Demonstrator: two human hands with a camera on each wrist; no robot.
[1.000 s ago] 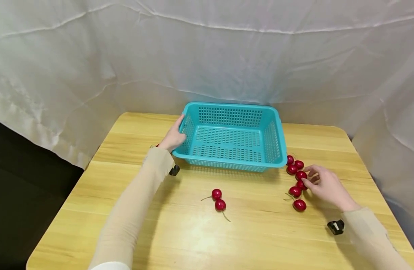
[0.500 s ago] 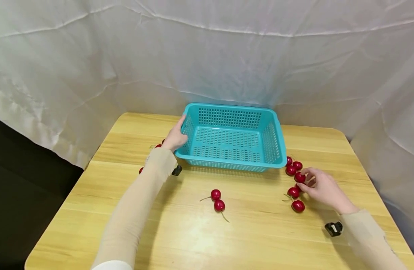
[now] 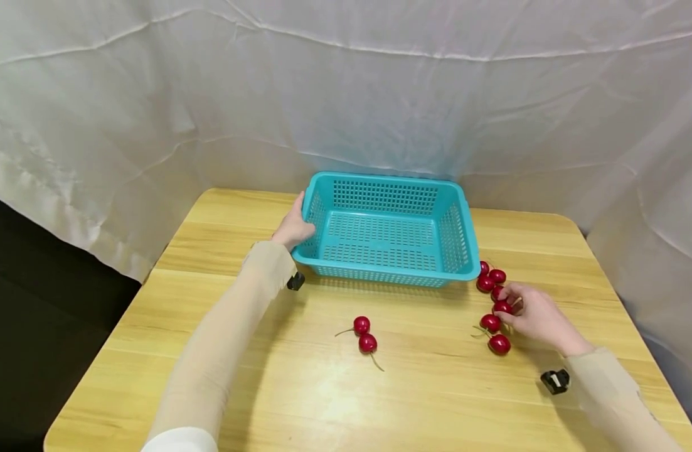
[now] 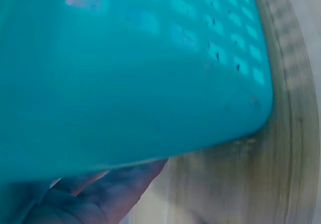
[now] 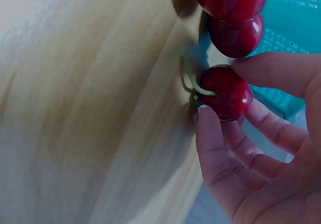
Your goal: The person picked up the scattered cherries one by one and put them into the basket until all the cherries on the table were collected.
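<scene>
Pinching a held cherry (image 3: 502, 307) between thumb and fingers, the right hand (image 3: 536, 316) is low over the right part of the wooden table (image 3: 436, 395). Whether that cherry touches the wood cannot be told; its green stem curves away from the palm. Just beyond lie 4 far cherries (image 3: 485, 284), by the right near corner of the turquoise basket (image 3: 379, 274); 2 near cherries (image 3: 499, 344) sit on the near side. Grasping the basket's left rim is the left hand (image 3: 292, 230). Near the table's middle, 2 stemmed cherries (image 3: 367, 343) touch.
</scene>
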